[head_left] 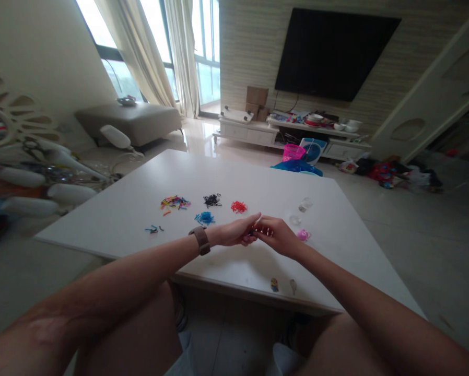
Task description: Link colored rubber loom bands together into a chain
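My left hand, with a brown watch on its wrist, meets my right hand above the white table. Fingers of both are pinched together around something small and dark, too tiny to name. Beyond them lie piles of what look like little rubber bands: a red pile, a black pile, a blue pile and a mixed-colour pile. A pink pile sits just right of my right hand. Several loose pieces are at the left.
Two small transparent containers stand at the table's right. Near the front edge lie a yellow-and-blue figure piece and a small pale object. Past the white table are a pink basket and a TV cabinet.
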The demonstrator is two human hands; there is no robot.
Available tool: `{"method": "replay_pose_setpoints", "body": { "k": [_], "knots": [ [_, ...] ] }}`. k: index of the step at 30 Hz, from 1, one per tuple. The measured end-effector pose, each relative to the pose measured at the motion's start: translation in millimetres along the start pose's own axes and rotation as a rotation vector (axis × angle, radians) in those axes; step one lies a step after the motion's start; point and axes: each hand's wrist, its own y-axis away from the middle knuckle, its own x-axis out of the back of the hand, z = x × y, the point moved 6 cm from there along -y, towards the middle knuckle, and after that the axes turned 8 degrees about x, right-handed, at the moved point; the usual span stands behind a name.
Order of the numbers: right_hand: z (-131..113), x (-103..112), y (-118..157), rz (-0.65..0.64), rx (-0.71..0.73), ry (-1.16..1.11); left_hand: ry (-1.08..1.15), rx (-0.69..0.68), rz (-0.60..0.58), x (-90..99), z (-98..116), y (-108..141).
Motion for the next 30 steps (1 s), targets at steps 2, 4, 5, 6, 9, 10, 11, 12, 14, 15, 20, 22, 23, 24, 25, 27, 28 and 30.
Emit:
{"method": "replay_pose_setpoints", "body": {
  "k": [2,4,5,6,9,10,11,12,14,15,20,22,23,24,25,27,28,30],
  "knots": [
    [-0.1,-0.5,-0.1,-0.003,0.011,0.003,-0.027,-0.015,-0.002,-1.4,-0.3,0.6],
    [2.0,1.0,0.4,0.012,0.009,0.023,-0.054,-0.026,0.030,0.6,0.1,2.2],
    [3.9,2.8,0.7,0.032,-0.001,0.034,-0.068,-0.031,0.058,2.9,0.8,3.1],
    [6.2,5.1,1.1,0.059,-0.017,0.041,-0.084,-0.038,0.092,5.9,2.1,4.1],
    [13.7,14.3,2.6,0.158,-0.087,0.041,-0.165,-0.101,0.230,18.0,10.1,7.6],
    [16.0,17.4,3.2,0.187,-0.113,0.043,-0.215,-0.138,0.282,22.0,14.1,9.0],
    [18.2,20.3,3.9,0.211,-0.140,0.046,-0.283,-0.182,0.334,25.3,18.5,10.8],
    [20.3,22.8,4.7,0.231,-0.168,0.048,-0.371,-0.232,0.383,27.6,23.0,12.8],
    [24.7,26.5,6.5,0.261,-0.220,0.049,-0.573,-0.342,0.487,29.2,31.9,17.9],
    [26.6,27.4,7.4,0.269,-0.238,0.045,-0.666,-0.397,0.543,29.0,35.8,20.9],
    [31.6,27.3,9.9,0.281,-0.260,0.034,-0.858,-0.545,0.694,24.9,45.3,31.6],
    [31.6,27.3,10.0,0.281,-0.262,0.036,-0.892,-0.560,0.692,22.7,46.8,32.2],
    [31.3,27.4,9.9,0.280,-0.262,0.038,-0.908,-0.565,0.695,21.9,47.4,32.4],
    [30.8,27.7,9.7,0.278,-0.262,0.038,-0.922,-0.567,0.699,21.4,47.9,32.5],
    [30.3,28.1,9.6,0.277,-0.262,0.037,-0.934,-0.567,0.703,21.1,48.1,32.5],
    [29.4,29.0,9.2,0.276,-0.263,0.034,-0.953,-0.562,0.706,20.5,47.8,32.2],
    [29.0,29.4,9.1,0.276,-0.264,0.032,-0.962,-0.564,0.706,20.2,47.5,32.2],
    [28.3,30.0,8.8,0.277,-0.265,0.031,-0.977,-0.570,0.705,20.0,46.8,32.1]
  ]
}}
